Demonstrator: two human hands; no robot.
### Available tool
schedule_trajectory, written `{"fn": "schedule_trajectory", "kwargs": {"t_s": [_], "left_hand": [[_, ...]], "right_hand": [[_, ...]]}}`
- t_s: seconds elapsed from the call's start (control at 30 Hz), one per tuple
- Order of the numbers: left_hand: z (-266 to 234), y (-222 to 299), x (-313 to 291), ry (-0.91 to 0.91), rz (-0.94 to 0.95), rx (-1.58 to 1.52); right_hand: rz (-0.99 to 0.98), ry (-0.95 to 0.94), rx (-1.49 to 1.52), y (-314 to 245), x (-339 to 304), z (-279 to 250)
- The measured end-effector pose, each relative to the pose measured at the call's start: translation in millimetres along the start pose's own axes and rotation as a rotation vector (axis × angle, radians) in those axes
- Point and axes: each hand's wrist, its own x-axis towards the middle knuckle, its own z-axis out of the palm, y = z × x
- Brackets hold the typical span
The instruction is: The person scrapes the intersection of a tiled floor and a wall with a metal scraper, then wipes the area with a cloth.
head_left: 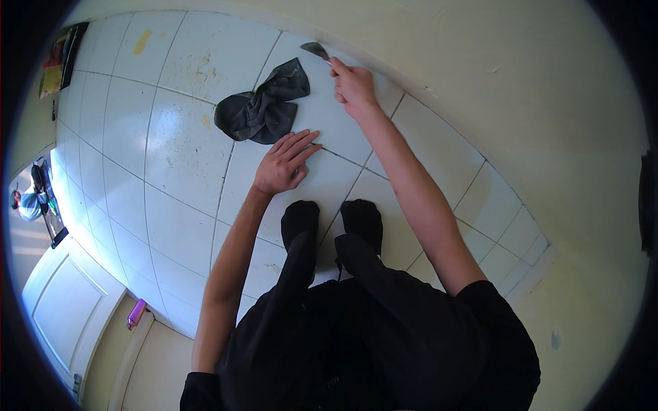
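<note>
In my right hand (354, 87), close to the base of the wall, is a small metal tool with a dark, spoon-shaped head (316, 50). Its head points left, just over the floor tiles or on them; I cannot tell which. My left hand (282, 164) is open over the tiles, fingers stretched forward and holding nothing. The fingertips reach the near edge of a crumpled dark grey cloth (258, 113), and whether they touch it is unclear. The cloth lies twisted on the floor, left of the tool.
Yellow smears (142, 42) and dark specks (200, 68) mark the white tiled floor (181, 147). A cream wall (493, 75) bounds the far and right sides. At left are a white door (72, 291), a purple object (136, 314) and a distant person (29, 205). My socked feet (300, 222) are below my hands.
</note>
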Motion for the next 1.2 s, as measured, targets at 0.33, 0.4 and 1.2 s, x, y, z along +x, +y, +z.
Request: {"fn": "schedule_trajectory", "kwargs": {"t_s": [0.33, 0.4, 1.2], "left_hand": [[0.3, 2.6, 0.1, -0.002, 0.012, 0.037], [0.7, 5.7, 0.1, 0.011, 0.039, 0.081], [-102.3, -88.2, 52.5, 0.33, -0.685, -0.103]], "right_hand": [[0.163, -0.246, 0.0, -43.9, -74.1, -135.9], [0.145, -0.258, -0.049, -45.7, -99.2, -155.5], [-0.84, 0.482, -1.385, 63.1, -182.6, -248.8]]}}
